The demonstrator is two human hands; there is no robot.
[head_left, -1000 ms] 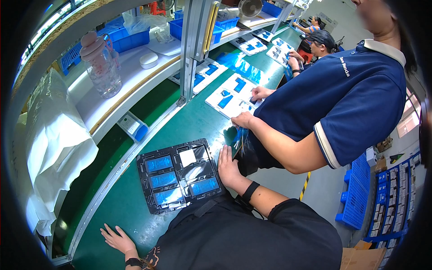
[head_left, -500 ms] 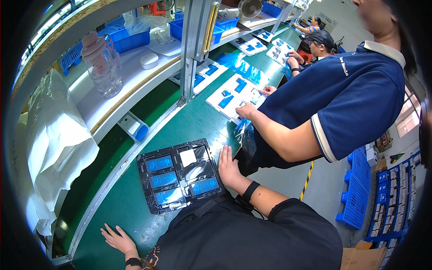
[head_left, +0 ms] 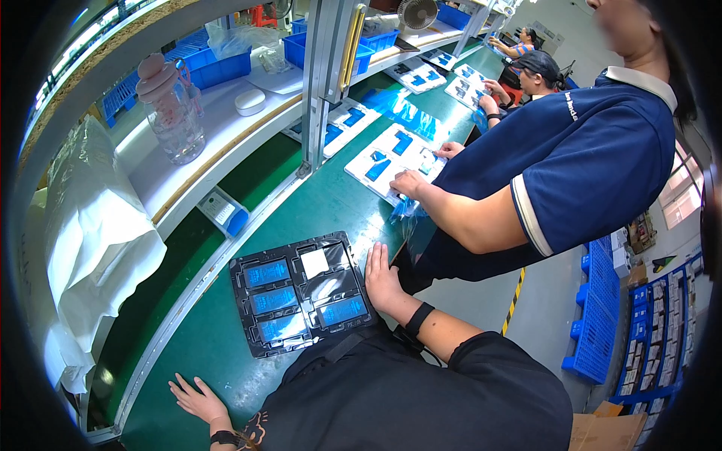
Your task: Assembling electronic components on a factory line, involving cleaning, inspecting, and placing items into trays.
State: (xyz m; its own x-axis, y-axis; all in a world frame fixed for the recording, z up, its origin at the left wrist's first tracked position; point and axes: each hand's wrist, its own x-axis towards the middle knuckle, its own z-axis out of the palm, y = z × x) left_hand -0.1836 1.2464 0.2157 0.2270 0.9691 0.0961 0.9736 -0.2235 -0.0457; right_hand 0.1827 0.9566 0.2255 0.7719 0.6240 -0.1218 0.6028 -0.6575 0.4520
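On the green tabletop [head_left: 331,201] lies a black plastic tray [head_left: 310,309] with moulded compartments. Several flat blue rectangular packs [head_left: 274,301] lie in it, three in the left column and one at the lower right. A white square piece [head_left: 314,262] is in the upper right compartment. My right hand [head_left: 383,279] rests beside the tray's right edge, fingers stretched out and holding nothing. At the lower left, my left hand [head_left: 198,400] lies flat on the tabletop with its fingers spread, apart from the tray.
A co-worker in a dark blue shirt [head_left: 571,165] stands at the right, hands over a white tray [head_left: 359,174] of blue pieces. A shelf along the left holds a clear bottle [head_left: 171,120] and blue bins [head_left: 218,66]. A white sheet [head_left: 98,233] hangs at far left.
The co-worker's near hand and arm have shifted slightly to the left over the white tray. My hands and the black tray stay where they were.
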